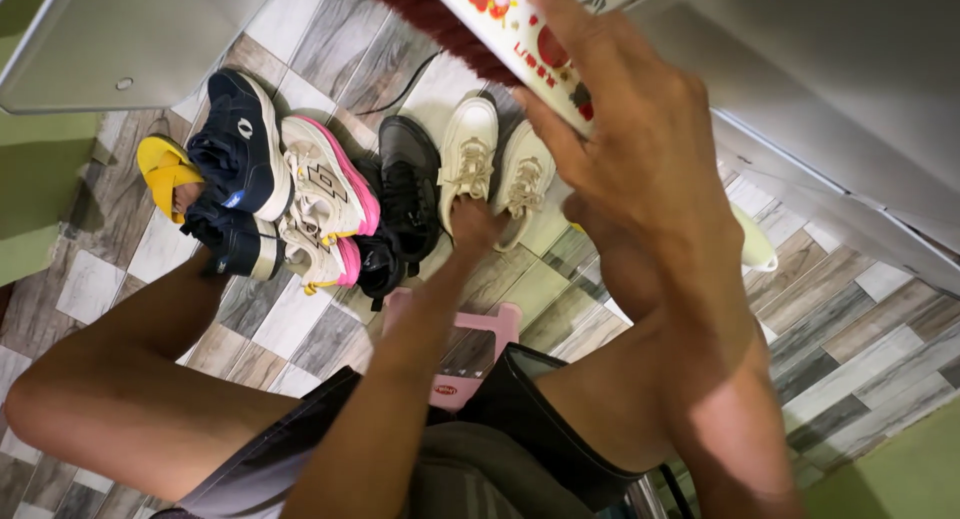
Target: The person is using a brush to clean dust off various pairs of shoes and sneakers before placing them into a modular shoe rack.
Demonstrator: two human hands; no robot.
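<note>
The right hand (640, 129) is closest to the camera, clenched on a white-backed brush (500, 24) whose long axis runs up and left. Lower down, the left hand (475, 224) grips the heel of a cream sneaker (468, 149) on the tiled floor (850, 329), directly beneath the brush.

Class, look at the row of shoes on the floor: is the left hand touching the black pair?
No, the left hand rests at the heel of a cream sneaker, beside the black pair.
</note>
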